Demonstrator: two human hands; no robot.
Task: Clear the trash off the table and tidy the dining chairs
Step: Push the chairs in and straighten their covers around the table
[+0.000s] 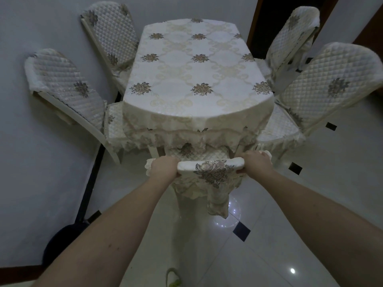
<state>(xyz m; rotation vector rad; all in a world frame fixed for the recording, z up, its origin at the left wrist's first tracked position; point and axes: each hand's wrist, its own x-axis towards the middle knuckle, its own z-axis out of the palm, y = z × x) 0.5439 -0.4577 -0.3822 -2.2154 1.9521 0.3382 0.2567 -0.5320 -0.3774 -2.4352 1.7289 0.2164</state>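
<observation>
The dining table (196,71) is covered with a cream cloth printed with brown flowers, and nothing lies on its top. Right in front of me stands a dining chair (211,166) in a quilted cream cover, its seat tucked under the table's near end. My left hand (164,167) grips the left end of its backrest top. My right hand (257,164) grips the right end. Both hold the same rail, one at each corner.
Two covered chairs stand along the table's left side (68,79) (109,32) and two along the right (331,83) (294,32). A wall runs on the left with a dark base (62,237) on the floor. A dark doorway (267,17) is behind. The floor is glossy tile.
</observation>
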